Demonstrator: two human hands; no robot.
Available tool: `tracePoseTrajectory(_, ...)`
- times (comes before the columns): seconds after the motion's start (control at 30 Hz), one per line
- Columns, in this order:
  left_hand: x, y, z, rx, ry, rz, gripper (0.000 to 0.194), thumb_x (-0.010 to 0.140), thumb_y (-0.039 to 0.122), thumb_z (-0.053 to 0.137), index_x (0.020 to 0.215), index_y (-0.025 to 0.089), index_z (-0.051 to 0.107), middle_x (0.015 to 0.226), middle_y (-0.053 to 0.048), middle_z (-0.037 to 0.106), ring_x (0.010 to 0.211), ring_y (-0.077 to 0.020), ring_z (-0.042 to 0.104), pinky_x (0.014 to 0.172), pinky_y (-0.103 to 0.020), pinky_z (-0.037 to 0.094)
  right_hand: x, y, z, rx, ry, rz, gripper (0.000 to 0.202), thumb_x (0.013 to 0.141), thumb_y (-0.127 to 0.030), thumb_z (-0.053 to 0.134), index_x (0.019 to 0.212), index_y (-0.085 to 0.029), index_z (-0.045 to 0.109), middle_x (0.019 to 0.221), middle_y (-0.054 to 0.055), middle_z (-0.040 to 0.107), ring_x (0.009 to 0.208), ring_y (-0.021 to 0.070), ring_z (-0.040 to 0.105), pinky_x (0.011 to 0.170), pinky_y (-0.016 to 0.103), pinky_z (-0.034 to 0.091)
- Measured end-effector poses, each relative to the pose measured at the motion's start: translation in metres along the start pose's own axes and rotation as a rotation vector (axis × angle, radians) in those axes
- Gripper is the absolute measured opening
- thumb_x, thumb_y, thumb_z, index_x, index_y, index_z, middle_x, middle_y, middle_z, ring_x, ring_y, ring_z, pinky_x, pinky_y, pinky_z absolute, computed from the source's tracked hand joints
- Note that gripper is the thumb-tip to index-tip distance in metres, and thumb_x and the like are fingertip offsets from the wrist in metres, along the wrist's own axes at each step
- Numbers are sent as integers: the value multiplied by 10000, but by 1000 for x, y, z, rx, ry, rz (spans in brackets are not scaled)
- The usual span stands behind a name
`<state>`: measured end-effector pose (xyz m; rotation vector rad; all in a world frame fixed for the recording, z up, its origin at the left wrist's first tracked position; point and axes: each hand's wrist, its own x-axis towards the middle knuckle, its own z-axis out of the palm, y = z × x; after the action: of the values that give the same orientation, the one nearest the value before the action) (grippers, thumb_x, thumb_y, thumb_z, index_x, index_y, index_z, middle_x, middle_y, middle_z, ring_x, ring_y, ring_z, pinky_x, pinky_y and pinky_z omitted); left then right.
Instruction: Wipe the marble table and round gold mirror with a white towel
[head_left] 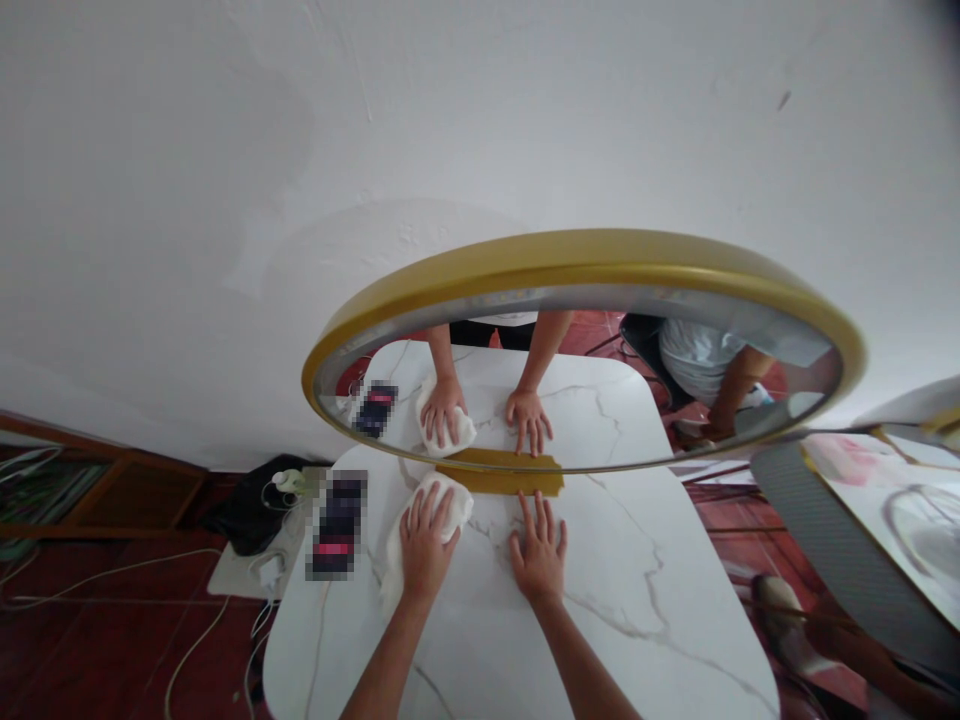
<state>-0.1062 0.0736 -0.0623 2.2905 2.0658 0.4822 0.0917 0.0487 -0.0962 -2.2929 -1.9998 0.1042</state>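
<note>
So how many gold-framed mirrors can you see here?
2. One large round mirror stands on the marble table against the wall, just beyond both hands. A second mirror shows partly at the right edge; others may be hidden.

Two bare forearms enter the view from about 6 o'clock. The left hand and the right hand have no gloves, no rings and no watch. No sleeve reaches the wrists or the visible part of the forearms. The fingernails are short and plain, without any polish.
</note>
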Motion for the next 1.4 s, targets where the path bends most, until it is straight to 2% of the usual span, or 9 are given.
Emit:
tracePoseTrajectory(0.1, 13, -6, 1, -6, 20, -58, 537, 843, 270, 514, 1366, 297, 393, 1426, -38, 401, 1277, -284, 375, 990, -444, 334, 0, 0, 0, 2, -4, -2, 628, 874, -325, 314, 1454, -269, 78, 1529, 11, 86, 1393, 205, 60, 1102, 491, 61)
tracePoseTrajectory(0.23, 21, -9, 2, -19, 22, -32, 541, 830, 289, 531, 1357, 300, 408, 1413, -38, 421, 1265, -291, 383, 995, -455, 324, 0, 0, -1, 4, -7, 3, 637, 876, -334, 318, 1453, -276, 56, 1531, 17, 75, 1392, 211, 69, 1099, 495, 60)
tracePoseTrajectory(0.47, -4, 1, 2, -3, -66, 144, 603, 799, 256, 557, 1370, 333, 377, 1447, -2, 367, 1323, -288, 307, 1051, -470, 260, 0, -1, -1, 5, 3, 3, 613, 882, -339, 293, 1454, -267, 85, 1527, 18, 103, 1392, 207, 76, 1100, 492, 59)
tracePoseTrajectory(0.57, -6, 4, 2, -16, -89, 192, 634, 790, 253, 565, 1380, 344, 353, 1457, 14, 349, 1328, -286, 301, 1054, -469, 265, 0, -1, -1, 3, 5, 8, 606, 881, -340, 294, 1453, -266, 108, 1526, 14, 113, 1392, 202, 73, 1102, 487, 57)
tracePoseTrajectory(0.8, 16, 9, 1, -23, -39, 92, 657, 791, 288, 578, 1394, 334, 322, 1470, -6, 327, 1330, -290, 297, 1043, -482, 284, 1, -1, -1, 3, 3, 7, 600, 878, -357, 296, 1449, -260, 142, 1523, 19, 126, 1391, 203, 80, 1100, 492, 61)
tracePoseTrajectory(0.93, 17, 16, 2, -17, -11, 59, 640, 788, 282, 574, 1386, 316, 348, 1465, -21, 335, 1342, -295, 269, 1049, -486, 267, 1, 0, 1, 4, 10, 10, 598, 879, -349, 297, 1449, -253, 146, 1526, 21, 105, 1392, 204, 72, 1100, 492, 63)
tracePoseTrajectory(1.1, -3, 27, 1, -9, -20, 91, 643, 790, 292, 554, 1395, 296, 337, 1458, -24, 350, 1340, -285, 269, 1053, -455, 250, 0, 1, 3, 6, 25, -2, 600, 878, -347, 301, 1450, -253, 145, 1528, 18, 93, 1392, 196, 71, 1106, 480, 63)
tracePoseTrajectory(1.27, -33, 35, -2, 5, -24, 125, 694, 762, 385, 569, 1403, 284, 322, 1459, -35, 350, 1325, -303, 289, 1045, -451, 242, -2, 0, 4, 19, 25, -1, 599, 887, -349, 277, 1452, -263, 97, 1530, 11, 64, 1395, 195, 49, 1103, 494, 56)
tracePoseTrajectory(1.4, -58, 35, -1, -8, -39, 119, 680, 752, 348, 572, 1389, 331, 335, 1443, 0, 378, 1303, -294, 327, 1028, -448, 268, -1, 2, 9, 58, 23, -8, 593, 892, -377, 267, 1450, -270, 97, 1529, 6, 65, 1396, 195, 40, 1102, 506, 60)
